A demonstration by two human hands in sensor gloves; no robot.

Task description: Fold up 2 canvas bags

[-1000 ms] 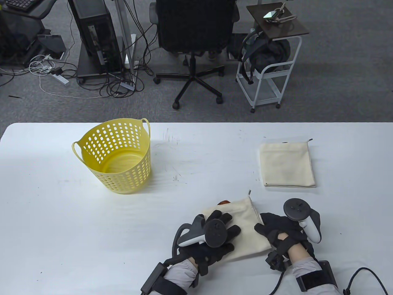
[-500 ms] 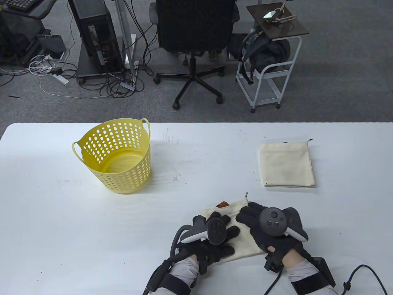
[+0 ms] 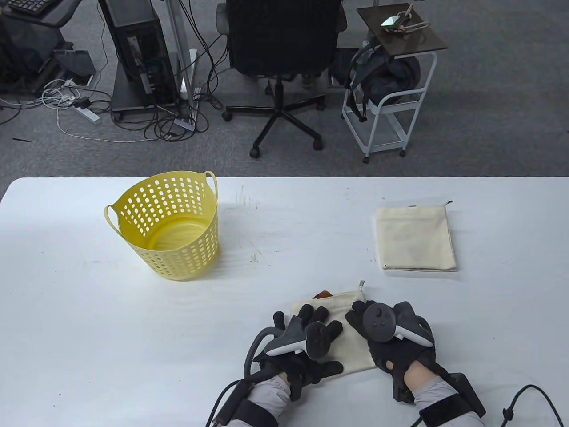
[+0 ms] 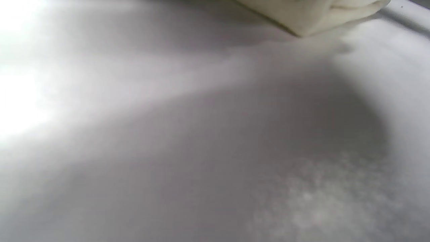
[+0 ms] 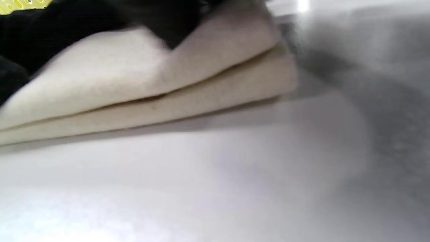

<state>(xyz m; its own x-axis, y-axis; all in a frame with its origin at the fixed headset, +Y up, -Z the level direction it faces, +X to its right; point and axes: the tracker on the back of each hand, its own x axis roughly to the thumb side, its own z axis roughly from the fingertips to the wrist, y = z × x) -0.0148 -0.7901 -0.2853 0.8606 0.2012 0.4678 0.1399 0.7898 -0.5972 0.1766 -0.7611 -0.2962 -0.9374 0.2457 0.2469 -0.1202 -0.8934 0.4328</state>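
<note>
Pressing down with both hands on the near canvas bag (image 3: 344,338), which lies folded at the front of the table (image 3: 133,320), right of centre. Left hand (image 3: 306,347) lies flat on the bag's left half, fingers (image 3: 318,313) spread apart and laid on the cloth. Right hand (image 3: 391,342) covers the bag's right edge, fingers extended onto the cloth, palm down; not clamped on anything. Right wrist view shows two stacked cream layers (image 5: 151,97) of the fold resting on the table, a dark glove on top. Left wrist view catches only a bag corner (image 4: 312,15) at the top edge. Small zip pull (image 3: 362,283) and an orange-brown tab (image 3: 323,294) stick out at the bag's far edge. Second canvas bag (image 3: 415,238) sits folded flat, well apart toward the far right. Yellow perforated basket (image 3: 166,227) stands upright at far left.
</note>
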